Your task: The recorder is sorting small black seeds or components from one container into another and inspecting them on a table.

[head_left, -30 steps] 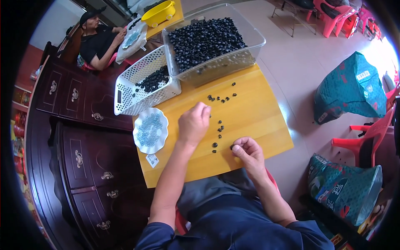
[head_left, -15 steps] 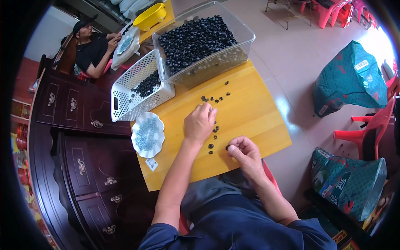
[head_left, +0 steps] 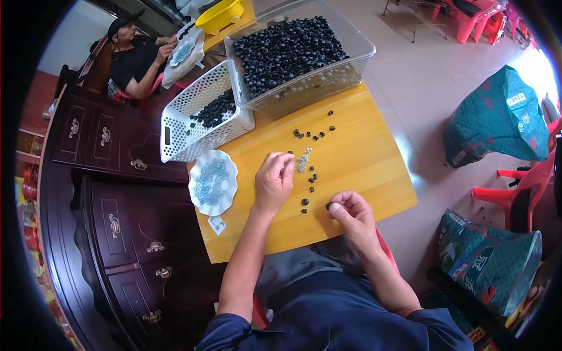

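Note:
My left hand (head_left: 274, 181) is over the middle of the yellow wooden table, its fingers closed in a pinch. A small black piece (head_left: 290, 152) shows at its fingertips. Beside those fingers lies a little heap of clear small pieces (head_left: 303, 161). Near the table's front edge, my right hand (head_left: 354, 217) pinches a small round black part (head_left: 330, 206) between thumb and fingers. Several loose black parts (head_left: 312, 178) are scattered between the hands and farther back. A scalloped white plate (head_left: 230, 198) holding many clear bluish pieces stands to the left.
A clear plastic bin (head_left: 366, 51) full of black parts stands at the table's back, beside a white perforated basket (head_left: 175, 137) with more. Dark drawers (head_left: 105, 205) line the left. A person (head_left: 132, 64) works beyond. Teal sacks (head_left: 492, 123) and a red chair (head_left: 509, 193) are right.
My left hand has drawn back left and toward me, and the clear heap now shows on the table. My right hand still pinches its black part. The view has shifted slightly.

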{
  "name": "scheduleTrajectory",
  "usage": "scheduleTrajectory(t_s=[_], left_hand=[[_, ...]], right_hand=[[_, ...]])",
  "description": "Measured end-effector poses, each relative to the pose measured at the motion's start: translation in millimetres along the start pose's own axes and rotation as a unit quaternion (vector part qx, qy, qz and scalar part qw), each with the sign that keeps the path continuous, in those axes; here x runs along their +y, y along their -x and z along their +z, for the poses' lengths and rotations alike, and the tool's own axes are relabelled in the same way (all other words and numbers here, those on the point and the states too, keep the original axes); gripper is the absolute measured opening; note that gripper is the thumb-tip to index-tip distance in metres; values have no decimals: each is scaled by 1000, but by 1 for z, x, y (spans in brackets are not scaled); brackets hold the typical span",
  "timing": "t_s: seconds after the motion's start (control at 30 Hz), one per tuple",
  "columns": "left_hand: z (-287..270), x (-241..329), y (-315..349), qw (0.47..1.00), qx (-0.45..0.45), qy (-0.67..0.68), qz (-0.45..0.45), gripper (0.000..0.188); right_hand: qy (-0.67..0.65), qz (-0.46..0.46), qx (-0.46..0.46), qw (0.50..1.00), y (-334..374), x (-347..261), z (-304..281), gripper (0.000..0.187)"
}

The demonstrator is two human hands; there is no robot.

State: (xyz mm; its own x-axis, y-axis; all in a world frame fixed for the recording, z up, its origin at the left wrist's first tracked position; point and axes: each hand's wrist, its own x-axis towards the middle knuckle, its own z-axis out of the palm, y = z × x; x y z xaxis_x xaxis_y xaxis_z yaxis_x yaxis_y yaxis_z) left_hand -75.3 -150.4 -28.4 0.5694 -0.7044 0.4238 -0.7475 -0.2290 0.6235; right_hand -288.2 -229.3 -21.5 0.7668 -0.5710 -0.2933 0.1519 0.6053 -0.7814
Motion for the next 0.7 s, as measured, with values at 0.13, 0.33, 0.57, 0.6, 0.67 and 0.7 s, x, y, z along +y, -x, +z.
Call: scheduleTrajectory(t_s=[0.13, 0.33, 0.57, 0.6, 0.67, 0.7], left_hand=[[0, 9, 2, 1000, -9, 16, -1, 13], [-2, 6, 2, 999, 13, 38, -1, 12], [-19, 1, 26, 998, 22, 34, -52, 14], [-21, 2, 26, 999, 11, 17, -36, 16], [-23, 2, 26, 1000, 1, 0, -20, 18], [-22, 2, 25, 999, -4, 6, -51, 21]], right_hand=[[9, 4, -3, 1000, 0, -2, 1, 13], [15, -12, -5, 1000, -1, 0, -1, 13], [-1, -4, -14, 1000, -1, -1, -2, 13], [-4, -5, -14, 1000, -1, -1, -2, 12], [-6, -7, -18, 1000, -1, -1, -2, 12], [-9, -11, -19, 1000, -2, 0, -3, 12]])
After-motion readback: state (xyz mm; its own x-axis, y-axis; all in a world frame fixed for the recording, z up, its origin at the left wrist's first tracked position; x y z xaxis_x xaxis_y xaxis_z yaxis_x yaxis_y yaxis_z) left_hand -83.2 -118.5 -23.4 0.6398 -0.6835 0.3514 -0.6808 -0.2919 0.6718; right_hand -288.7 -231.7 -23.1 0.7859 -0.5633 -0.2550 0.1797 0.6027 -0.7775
